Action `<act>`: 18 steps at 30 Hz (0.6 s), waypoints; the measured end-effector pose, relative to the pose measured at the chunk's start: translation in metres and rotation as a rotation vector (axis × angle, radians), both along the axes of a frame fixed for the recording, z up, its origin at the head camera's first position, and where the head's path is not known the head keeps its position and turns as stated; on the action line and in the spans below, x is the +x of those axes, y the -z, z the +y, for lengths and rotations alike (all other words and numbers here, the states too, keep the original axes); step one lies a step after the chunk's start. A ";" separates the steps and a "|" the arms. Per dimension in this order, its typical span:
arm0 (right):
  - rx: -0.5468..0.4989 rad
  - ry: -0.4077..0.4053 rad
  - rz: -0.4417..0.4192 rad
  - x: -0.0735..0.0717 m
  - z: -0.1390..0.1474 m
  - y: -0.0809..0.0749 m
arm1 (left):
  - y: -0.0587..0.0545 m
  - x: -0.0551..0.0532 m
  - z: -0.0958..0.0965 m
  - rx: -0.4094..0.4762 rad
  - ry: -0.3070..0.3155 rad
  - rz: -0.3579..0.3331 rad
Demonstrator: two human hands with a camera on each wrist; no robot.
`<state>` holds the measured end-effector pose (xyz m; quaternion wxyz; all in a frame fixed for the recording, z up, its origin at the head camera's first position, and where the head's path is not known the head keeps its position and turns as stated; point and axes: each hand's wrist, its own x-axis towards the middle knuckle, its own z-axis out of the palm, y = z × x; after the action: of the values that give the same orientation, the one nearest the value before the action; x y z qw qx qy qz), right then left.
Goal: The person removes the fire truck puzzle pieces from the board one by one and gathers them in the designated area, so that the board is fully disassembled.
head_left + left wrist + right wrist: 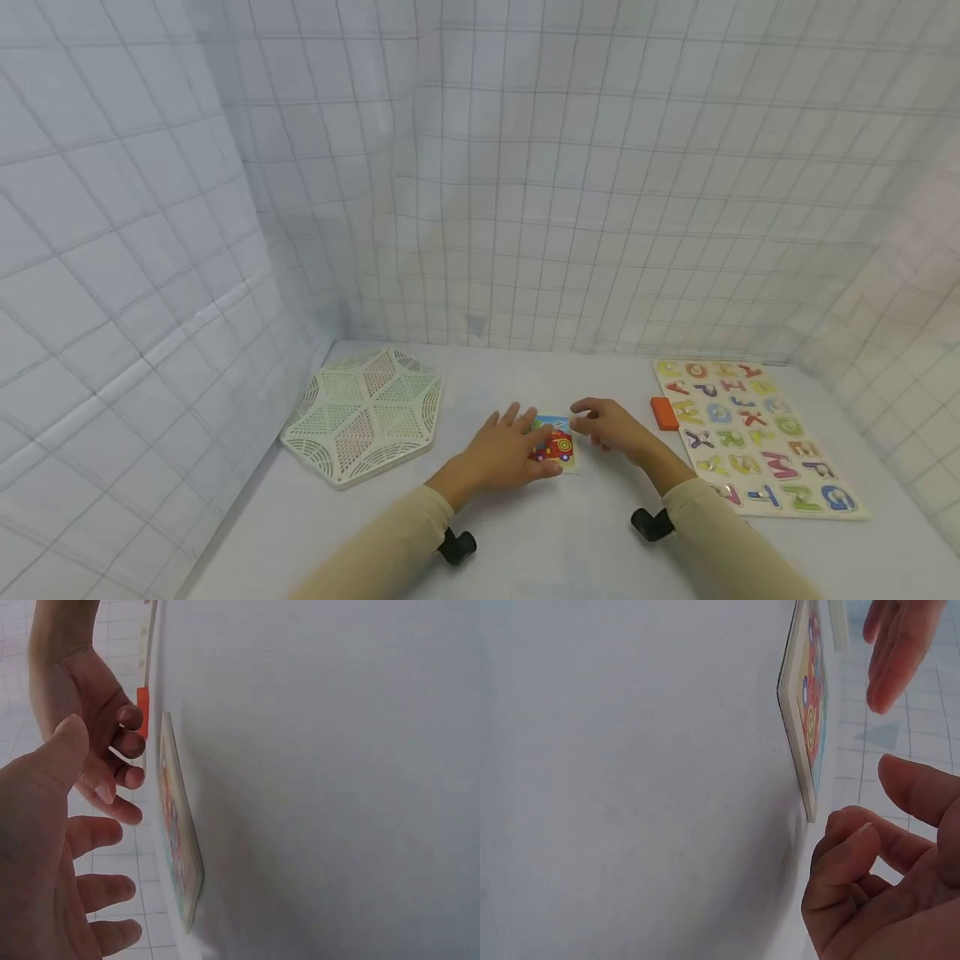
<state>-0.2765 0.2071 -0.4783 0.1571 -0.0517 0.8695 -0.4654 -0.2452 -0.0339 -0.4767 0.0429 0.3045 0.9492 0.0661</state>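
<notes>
A small square picture board (pixel 561 448) with a red vehicle on it lies flat on the table, partly covered in the head view by my left hand (pixel 501 455). That hand spreads its fingers over the board's left side. In the left wrist view a gap shows between those fingers (pixel 105 892) and the board (pixel 176 832). My right hand (pixel 613 428) hovers by the board's right edge, its fingers loosely bent and holding nothing. From the right wrist, the board's pale thick edge (pixel 789 735) shows just beyond the right hand (pixel 892 892).
On the right lies an alphabet puzzle board (pixel 750 442) with colourful letters, an orange block (pixel 663 413) against its left edge. A white hexagonal perforated board (pixel 367 417) sits at the left. Gridded white cloth (pixel 525 208) hangs behind and at the sides.
</notes>
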 end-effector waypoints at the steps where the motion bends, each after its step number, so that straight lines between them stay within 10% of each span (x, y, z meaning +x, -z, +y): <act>1: -0.008 -0.002 -0.016 0.000 -0.001 0.003 | 0.003 0.002 0.004 -0.003 0.012 -0.015; 18: -0.139 -0.014 -0.060 -0.007 -0.002 0.009 | 0.016 -0.002 0.020 -0.077 0.022 -0.054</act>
<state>-0.2836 0.2048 -0.4869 0.1824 -0.0546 0.8296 -0.5249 -0.2476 -0.0135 -0.4924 0.0806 0.3112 0.9462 0.0374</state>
